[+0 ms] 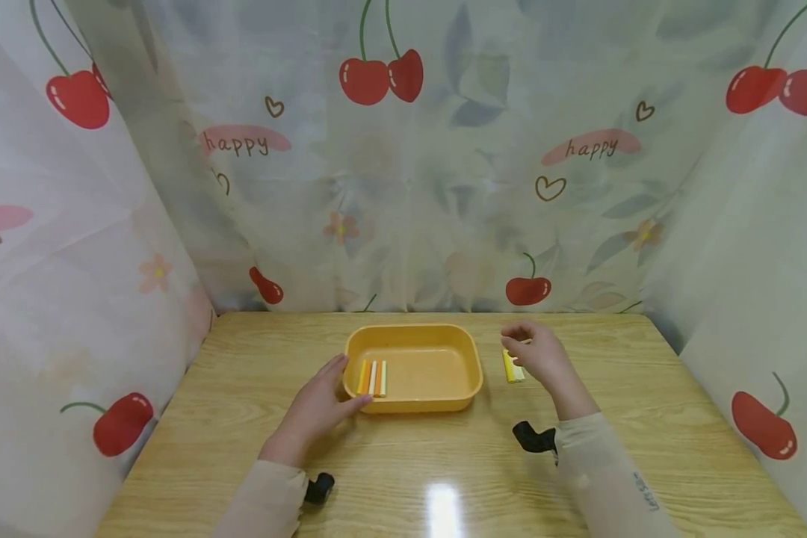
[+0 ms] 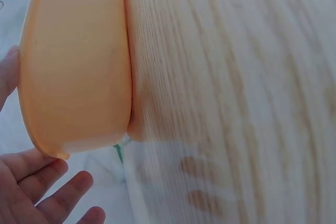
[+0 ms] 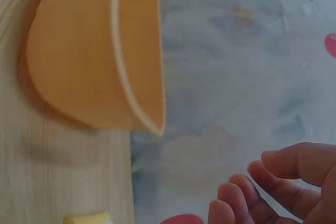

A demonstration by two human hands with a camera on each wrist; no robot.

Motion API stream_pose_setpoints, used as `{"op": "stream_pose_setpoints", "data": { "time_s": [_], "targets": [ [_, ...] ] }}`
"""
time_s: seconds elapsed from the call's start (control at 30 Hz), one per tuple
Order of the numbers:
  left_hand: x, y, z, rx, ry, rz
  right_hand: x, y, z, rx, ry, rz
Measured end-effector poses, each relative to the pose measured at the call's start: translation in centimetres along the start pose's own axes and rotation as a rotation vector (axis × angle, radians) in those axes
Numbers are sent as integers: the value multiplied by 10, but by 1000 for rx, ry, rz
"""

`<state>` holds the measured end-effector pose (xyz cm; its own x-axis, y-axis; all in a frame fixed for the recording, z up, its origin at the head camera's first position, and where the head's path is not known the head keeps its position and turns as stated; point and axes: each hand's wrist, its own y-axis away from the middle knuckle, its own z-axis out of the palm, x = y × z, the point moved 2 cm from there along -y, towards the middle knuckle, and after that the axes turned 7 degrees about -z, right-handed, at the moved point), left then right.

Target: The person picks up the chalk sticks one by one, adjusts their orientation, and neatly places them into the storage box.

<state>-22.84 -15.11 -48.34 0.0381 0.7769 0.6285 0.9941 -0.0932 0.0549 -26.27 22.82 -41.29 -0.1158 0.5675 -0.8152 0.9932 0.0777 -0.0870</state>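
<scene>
A yellow-orange plastic tray point(image 1: 430, 405) rests on the wooden table. Several chalk sticks point(image 1: 373, 379), yellow, orange and whitish, lie side by side at the tray's left end. My left hand point(image 1: 317, 400) spans the tray's near left corner, with spread fingers and thumb touching the rim; the left wrist view shows them against the tray wall point(image 2: 76, 66). Right of the tray, yellow and pale chalk sticks point(image 1: 513, 368) lie together on the table. Over these is my right hand point(image 1: 538, 355), fingers loosely bent and nothing between them; the right wrist view shows its thumb near the index finger.
The wooden table point(image 1: 390, 463) ends at a patterned curtain point(image 1: 403, 187) behind the tray, with more curtain on both sides. Black wrist attachments point(image 1: 534, 438) stick out from both cuffs. In the right wrist view, a yellow chalk stick point(image 3: 88, 218) shows at the bottom edge.
</scene>
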Motion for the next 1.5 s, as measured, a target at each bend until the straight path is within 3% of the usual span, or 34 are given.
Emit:
{"op": "stream_pose_setpoints", "data": {
  "time_s": [0.23, 0.7, 1.1, 1.5],
  "targets": [
    [1, -2, -2, -9, 8, -19, 26, -9, -4, 8, 22, 37],
    [1, 0, -2, -12, 19, -17, 62, -25, 1, -32, 1, 191],
    [0, 0, -1, -9, 15, -15, 87, -39, 7, -58, 34, 246],
    [0, -1, -1, 4, 6, -13, 98, -50, 8, -88, 59, 242]
  ]
}}
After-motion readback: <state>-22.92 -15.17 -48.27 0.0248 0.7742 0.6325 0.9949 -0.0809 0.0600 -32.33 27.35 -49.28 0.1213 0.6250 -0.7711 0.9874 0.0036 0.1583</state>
